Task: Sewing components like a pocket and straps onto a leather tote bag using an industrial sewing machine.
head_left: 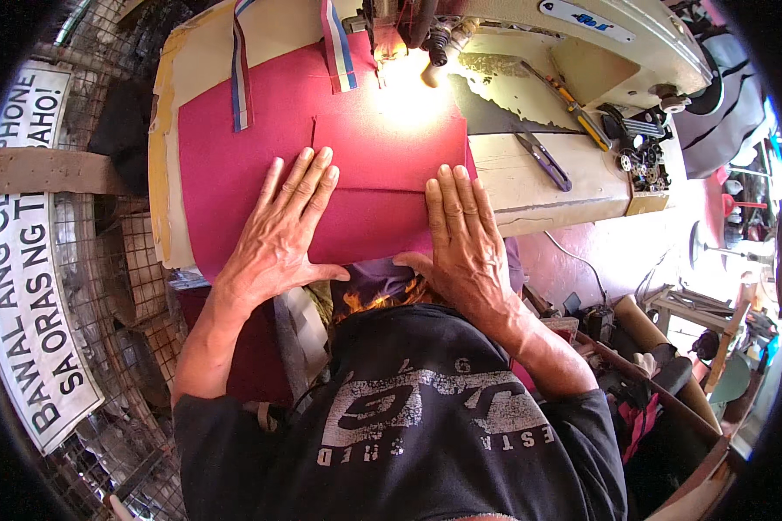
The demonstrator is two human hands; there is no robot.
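A dark red sheet of fabric (235, 187) lies spread across the sewing table, its right part under the lit head of a sewing machine (517, 39). My left hand (282, 221) rests flat on the fabric, fingers stretched forward and thumb out to the right. Flat near the fabric's right edge lies my right hand (465, 234), its thumb pointing left. A crease or seam runs across the cloth between the two hands. Two striped ribbons (241, 78) (339, 52) lie over the far part of the fabric. Bright lamp light washes out the area below the needle.
Right of the fabric, a purple-handled cutting tool (545, 163) and a yellow cutter (582, 113) lie on the table (530, 191). A tray of bobbins and small metal parts (647, 161) sits at its right end. Wire mesh (87, 260) with a white sign (26, 330) stands left.
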